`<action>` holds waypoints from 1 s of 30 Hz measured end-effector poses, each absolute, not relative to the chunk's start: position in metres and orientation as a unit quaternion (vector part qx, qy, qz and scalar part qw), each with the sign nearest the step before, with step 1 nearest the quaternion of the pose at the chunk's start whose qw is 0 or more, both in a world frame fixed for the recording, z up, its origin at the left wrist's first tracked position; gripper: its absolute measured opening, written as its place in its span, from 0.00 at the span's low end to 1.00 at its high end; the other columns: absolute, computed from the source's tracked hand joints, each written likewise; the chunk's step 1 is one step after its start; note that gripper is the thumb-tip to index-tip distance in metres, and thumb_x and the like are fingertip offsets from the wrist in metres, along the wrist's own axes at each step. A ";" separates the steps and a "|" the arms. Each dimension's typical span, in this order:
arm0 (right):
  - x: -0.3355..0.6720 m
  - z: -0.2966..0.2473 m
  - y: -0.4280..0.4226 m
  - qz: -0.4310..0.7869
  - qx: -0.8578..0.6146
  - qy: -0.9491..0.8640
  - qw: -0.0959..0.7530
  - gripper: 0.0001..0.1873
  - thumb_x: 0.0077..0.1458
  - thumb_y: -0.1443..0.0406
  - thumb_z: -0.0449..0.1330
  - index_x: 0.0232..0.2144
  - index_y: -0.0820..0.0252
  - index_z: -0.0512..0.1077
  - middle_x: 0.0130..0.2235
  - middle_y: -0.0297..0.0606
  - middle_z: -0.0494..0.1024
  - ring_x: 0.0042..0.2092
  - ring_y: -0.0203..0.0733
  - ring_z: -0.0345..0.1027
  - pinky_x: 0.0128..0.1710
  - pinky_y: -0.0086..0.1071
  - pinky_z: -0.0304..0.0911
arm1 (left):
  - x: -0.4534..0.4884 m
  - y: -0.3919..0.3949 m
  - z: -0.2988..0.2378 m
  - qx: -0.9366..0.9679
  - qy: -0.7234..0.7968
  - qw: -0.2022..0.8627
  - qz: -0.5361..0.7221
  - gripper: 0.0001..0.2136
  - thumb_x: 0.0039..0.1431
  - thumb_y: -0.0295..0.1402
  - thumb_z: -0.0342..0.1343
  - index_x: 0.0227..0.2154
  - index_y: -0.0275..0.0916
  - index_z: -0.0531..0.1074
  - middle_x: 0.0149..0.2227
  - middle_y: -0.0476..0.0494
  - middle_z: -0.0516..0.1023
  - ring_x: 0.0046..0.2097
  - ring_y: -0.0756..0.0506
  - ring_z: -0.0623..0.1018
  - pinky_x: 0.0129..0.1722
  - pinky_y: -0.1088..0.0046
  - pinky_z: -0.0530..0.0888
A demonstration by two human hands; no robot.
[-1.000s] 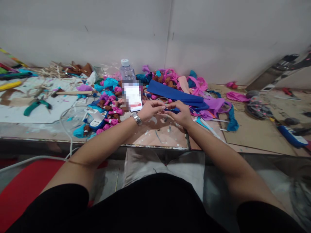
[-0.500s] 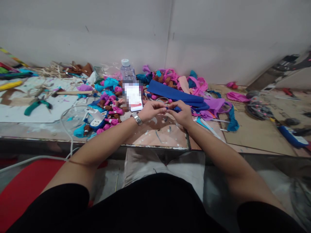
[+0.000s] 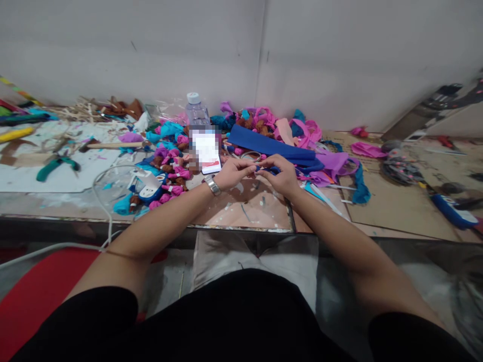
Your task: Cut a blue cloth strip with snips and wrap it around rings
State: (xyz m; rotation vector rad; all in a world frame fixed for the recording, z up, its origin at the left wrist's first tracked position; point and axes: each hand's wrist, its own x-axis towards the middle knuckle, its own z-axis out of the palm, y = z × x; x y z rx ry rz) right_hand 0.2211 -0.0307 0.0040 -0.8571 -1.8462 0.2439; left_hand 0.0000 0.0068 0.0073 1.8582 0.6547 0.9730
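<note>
My left hand (image 3: 237, 172) and my right hand (image 3: 279, 174) meet fingertip to fingertip over the front of the workbench. Between them is a small piece of dark blue fabric (image 3: 272, 170), pinched by both sets of fingers; most of it is hidden. Just beyond my hands lies a wide strip of blue fabric (image 3: 271, 143), its near end running down beside my right hand. A phone (image 3: 209, 153) with a lit screen leans close to my left hand. Small tied bundles of pink, brown and turquoise fabric (image 3: 177, 172) are heaped to the left.
A water bottle (image 3: 197, 111) stands behind the phone. On the left lie a hammer (image 3: 116, 145), green-handled pliers (image 3: 53, 168) and a power strip (image 3: 149, 190) with a white cable. Purple fabric scraps (image 3: 334, 163) and a cardboard sheet (image 3: 392, 216) are on the right.
My fingers have shifted slightly around the small blue fabric piece, and more of it shows between the fingertips. The things on the bench stay as they were.
</note>
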 end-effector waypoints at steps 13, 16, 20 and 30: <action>0.220 0.002 -0.030 0.100 -0.367 -0.759 0.529 0.21 0.56 0.45 0.73 0.35 0.54 0.80 0.37 0.39 0.83 0.41 0.48 0.77 0.44 0.41 0.71 | -0.001 0.010 -0.001 0.772 0.242 0.450 0.377 0.24 0.63 0.54 0.65 0.43 0.35 0.85 0.33 0.39 0.85 0.34 0.46 0.83 0.36 0.72 0.77; 0.220 0.002 -0.030 0.098 -0.373 -0.759 0.525 0.21 0.56 0.45 0.73 0.36 0.55 0.81 0.37 0.38 0.83 0.40 0.47 0.77 0.42 0.40 0.71 | 0.001 0.009 -0.001 0.781 0.245 0.424 0.387 0.24 0.66 0.55 0.61 0.41 0.35 0.84 0.33 0.40 0.85 0.35 0.47 0.83 0.37 0.73 0.76; 0.220 0.001 -0.029 0.096 -0.363 -0.761 0.529 0.18 0.58 0.47 0.72 0.38 0.54 0.81 0.37 0.36 0.84 0.37 0.44 0.76 0.40 0.38 0.71 | 0.003 0.009 -0.001 0.766 0.258 0.421 0.412 0.27 0.67 0.58 0.58 0.42 0.34 0.82 0.31 0.42 0.83 0.32 0.47 0.81 0.35 0.73 0.75; 0.219 0.002 -0.031 0.076 -0.376 -0.753 0.534 0.10 0.61 0.55 0.72 0.34 0.54 0.82 0.35 0.36 0.85 0.37 0.45 0.77 0.40 0.39 0.70 | 0.004 0.011 -0.008 0.769 0.246 0.434 0.400 0.26 0.67 0.57 0.59 0.47 0.35 0.83 0.33 0.41 0.84 0.32 0.48 0.82 0.34 0.73 0.78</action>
